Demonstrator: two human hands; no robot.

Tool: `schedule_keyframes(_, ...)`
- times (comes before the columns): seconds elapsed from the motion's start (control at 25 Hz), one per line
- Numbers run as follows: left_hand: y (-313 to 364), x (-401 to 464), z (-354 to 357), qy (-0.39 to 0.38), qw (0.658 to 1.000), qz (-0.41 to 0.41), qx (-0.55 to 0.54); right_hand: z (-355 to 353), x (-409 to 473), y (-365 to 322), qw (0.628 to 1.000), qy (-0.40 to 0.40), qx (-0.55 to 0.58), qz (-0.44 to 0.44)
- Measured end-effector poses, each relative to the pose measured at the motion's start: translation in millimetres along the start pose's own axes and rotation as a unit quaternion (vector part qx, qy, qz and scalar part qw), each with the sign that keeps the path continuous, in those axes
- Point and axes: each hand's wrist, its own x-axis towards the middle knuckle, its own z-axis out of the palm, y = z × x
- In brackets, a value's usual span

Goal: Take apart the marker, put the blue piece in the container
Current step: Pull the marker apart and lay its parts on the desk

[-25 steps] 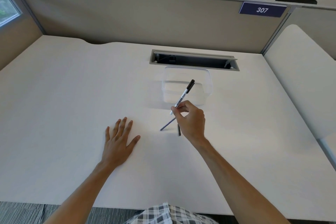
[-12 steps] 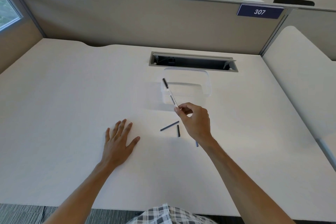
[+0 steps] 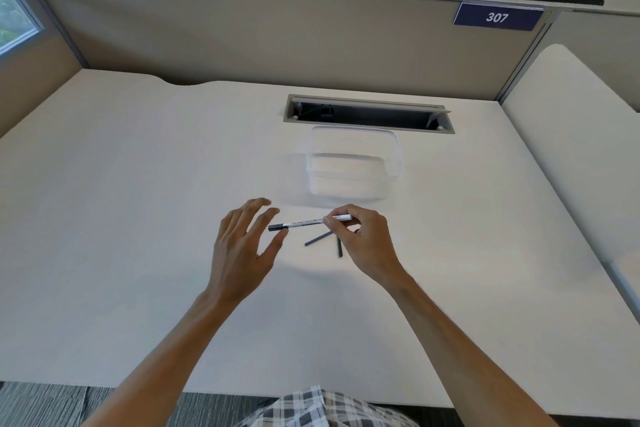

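While the right hand (image 3: 363, 239) pinches the marker (image 3: 308, 223) near its white end, the barrel runs almost level across the body, left to right, and the dark capped end (image 3: 277, 227) points straight at the left hand (image 3: 242, 246). That is the line everything hangs on: the long axis lies between the two hands, so a pull apart along it looks like the natural next move.

Left hand is up off the desk (image 3: 138, 218), fingers spread and loosely straight, gripping nothing. Its fingertips (image 3: 282, 233) sit just beside the dark end, possibly brushing it; contact is too close to call from here. So the left is the nearer hand to the cap, the right already owns the other end.

Below the marker, on the desk, two thin dark pieces: a longer slanted rod (image 3: 318, 239) just left of the right hand, and a shorter stick (image 3: 339, 248) lying nearly front to back, partly under the right hand's knuckles. Which of these is the blue piece I cannot tell; both read dark grey-blue.

The clear plastic container (image 3: 355, 163) stands beyond both hands, a little toward the right side, nothing visible inside it. My read: disassembly is partway along, and the drop into the container is not yet done. Watch the cap end; a slippery grip there could send it skittering.
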Motion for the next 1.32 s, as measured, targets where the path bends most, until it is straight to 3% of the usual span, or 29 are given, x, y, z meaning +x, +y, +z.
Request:
schedule_keyframes(0.16, 12, 13, 0, -0.064, 0.995, 0.077, -0.015, 4, -3, -4, 0.997, -0.045, 0.059, 0.010)
schedule_keyframes(0.4, 6, 10, 6, -0.103, 0.990, 0.099, -0.002, 7, -6, -2, 0.988, -0.108, 0.104, 0.036)
schedule_keyframes(0.56, -6, 7, 8, -0.114, 0.989, 0.094, 0.015, 6, 4, 8, 0.989, -0.059, 0.128, 0.048)
schedule_keyframes(0.68, -20, 3, 9, -0.140, 0.986, 0.080, 0.047, 7, 14, 25, 0.999, -0.027, -0.003, 0.029)
schedule_keyframes(0.84, -31, -5, 12, -0.175, 0.979, 0.063, 0.081, 12, 25, 41, 0.976, -0.065, -0.206, -0.040)
schedule_keyframes(1.16, -40, -17, 19, -0.220, 0.968, 0.046, 0.108, 30, 42, 54, 0.914, -0.156, -0.356, -0.121)
schedule_keyframes(1.32, -42, -19, 22, -0.234, 0.964, 0.039, 0.117, 31, 44, 57, 0.907, -0.162, -0.366, -0.131)
